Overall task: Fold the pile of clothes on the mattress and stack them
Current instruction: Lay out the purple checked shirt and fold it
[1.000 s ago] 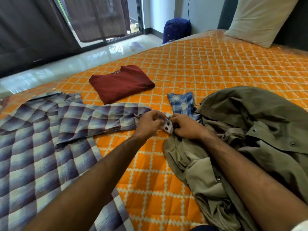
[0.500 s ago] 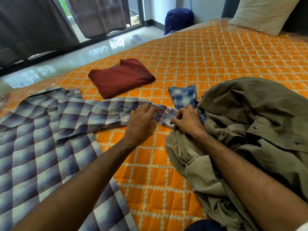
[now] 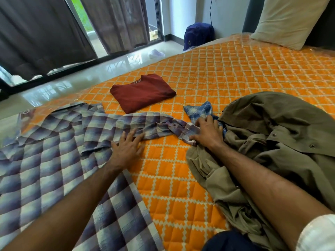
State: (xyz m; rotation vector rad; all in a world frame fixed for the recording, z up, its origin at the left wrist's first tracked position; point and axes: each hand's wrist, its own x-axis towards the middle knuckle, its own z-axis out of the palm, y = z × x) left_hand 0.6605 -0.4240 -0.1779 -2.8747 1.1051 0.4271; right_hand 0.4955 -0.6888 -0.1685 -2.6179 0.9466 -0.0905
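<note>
Covering most of the frame, the orange quilted mattress (image 3: 226,73) runs from the lower centre to the upper right. Plaid shirt (image 3: 45,169): spread flat across the left and lower left, one sleeve (image 3: 145,124) stretched rightward across the middle. Olive shirt (image 3: 272,142): crumpled heap at right, my right forearm lying over it. Pillow (image 3: 282,20): upper right corner, propped at the head of the mattress. Maroon shirt (image 3: 143,92): folded into a rectangle, upper centre, apart from the other clothes. Blue bag (image 3: 197,36): on the floor beyond the mattress, top centre. Blue checked cloth (image 3: 199,111): small piece poking out from the olive heap's left edge, just above my right hand. My left hand (image 3: 126,149): centre, fingers straight and spread, palm pressing the sleeve flat, gripping nothing. My right hand (image 3: 208,132): right of centre, fingers extended, pressing down on the sleeve's buttoned cuff (image 3: 186,134) where it meets the olive shirt.
</note>
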